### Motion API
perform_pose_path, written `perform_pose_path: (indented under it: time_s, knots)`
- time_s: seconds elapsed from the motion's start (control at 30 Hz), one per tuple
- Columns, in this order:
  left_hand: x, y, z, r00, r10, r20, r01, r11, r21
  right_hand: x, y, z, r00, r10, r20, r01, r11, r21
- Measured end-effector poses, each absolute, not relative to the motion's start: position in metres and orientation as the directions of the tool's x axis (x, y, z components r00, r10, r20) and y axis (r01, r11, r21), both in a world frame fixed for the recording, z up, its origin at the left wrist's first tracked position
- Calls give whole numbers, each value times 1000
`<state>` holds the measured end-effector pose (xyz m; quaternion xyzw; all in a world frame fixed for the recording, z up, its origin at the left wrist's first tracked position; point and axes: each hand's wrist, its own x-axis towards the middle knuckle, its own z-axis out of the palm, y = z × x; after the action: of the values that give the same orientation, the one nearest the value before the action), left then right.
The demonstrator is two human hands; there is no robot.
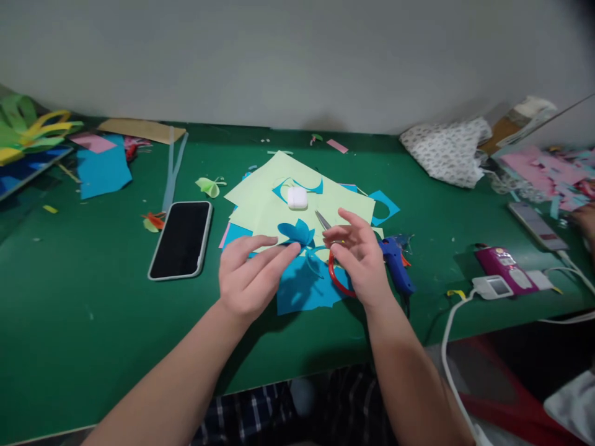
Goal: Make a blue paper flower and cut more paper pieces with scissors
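Note:
A folded blue paper piece with petal-like lobes [298,231] is pinched between the fingertips of my left hand [253,269]. My right hand [360,260] hovers just to its right, fingers apart and curved, with nothing seen in them. Scissors with red handles [333,272] lie partly hidden behind that hand, their blades pointing up and left. Beneath both hands are pale green paper sheets [264,201] and a torn-edged blue sheet [295,297]. On the green sheets rests a white earbud case [297,198], beside curved blue offcuts [309,186].
A phone [180,241] lies to the left, near a small green paper butterfly [210,186]. Right of my hand is a blue glue gun [397,266]. Further right are a magenta device [504,269], white cables and another person's hand [583,220].

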<state>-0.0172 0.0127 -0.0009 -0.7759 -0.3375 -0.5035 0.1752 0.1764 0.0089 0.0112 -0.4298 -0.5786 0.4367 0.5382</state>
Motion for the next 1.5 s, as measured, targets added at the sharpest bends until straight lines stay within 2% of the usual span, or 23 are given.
perform_pose_path:
  time_s: [0.1, 0.4, 0.47, 0.53, 0.63, 0.73, 0.8, 0.87, 0.93, 1.0, 1.17, 1.27, 1.37, 1.43, 1.5]
  knots:
    - [-21, 5, 1, 259, 295, 920, 742, -670, 6, 174, 9, 11, -41, 971, 237, -16, 236, -972]
    - [-28, -6, -8, 282, 399, 873, 783, -621, 31, 172, 9, 12, -14, 975, 220, 6, 220, -975]
    - [-27, -5, -5, 270, 414, 869, 755, -651, 75, 172, 10, 11, -6, 980, 197, 11, 197, -980]
    - [-24, -2, -1, 232, 458, 858, 715, -679, 169, 174, 11, 10, 13, 987, 157, 35, 157, -987]
    - [-21, 7, 4, 129, 627, 769, 714, -596, 366, 181, 13, 8, 72, 993, 90, 197, 74, -978]
    - [-22, 17, 1, 46, 733, 678, 731, -487, 477, 188, 13, 6, 22, 996, 85, 503, 62, -862]
    - [-24, 23, -2, -13, 794, 608, 741, -400, 539, 190, 13, 5, -75, 991, 111, 680, 132, -721]
    - [-25, 28, -4, -97, 862, 498, 684, -305, 662, 189, 12, 4, -169, 977, 129, 786, 212, -580]
    - [-26, 32, -5, -152, 920, 361, 554, -224, 802, 187, 10, 4, -258, 958, 124, 834, 285, -472]
    - [-27, 35, -4, -143, 961, 237, 435, -154, 887, 185, 7, 5, -337, 936, 99, 847, 348, -402]
    - [-31, 41, -5, -113, 993, 31, 405, 18, 914, 185, 4, 6, -404, 913, 60, 881, 405, -244]
    - [-32, 43, -9, -119, 993, 5, 432, 48, 901, 185, 7, 4, -383, 921, 76, 900, 390, -195]
    - [-33, 44, -12, -117, 993, -11, 403, 58, 913, 183, 11, 3, -277, 950, 144, 935, 301, -186]
    - [-33, 44, -12, -120, 992, -30, 365, 72, 928, 180, 10, 5, -222, 954, 203, 937, 266, -226]
    - [-33, 43, -11, -129, 990, -56, 335, 97, 937, 176, 6, 9, -258, 946, 197, 898, 310, -313]
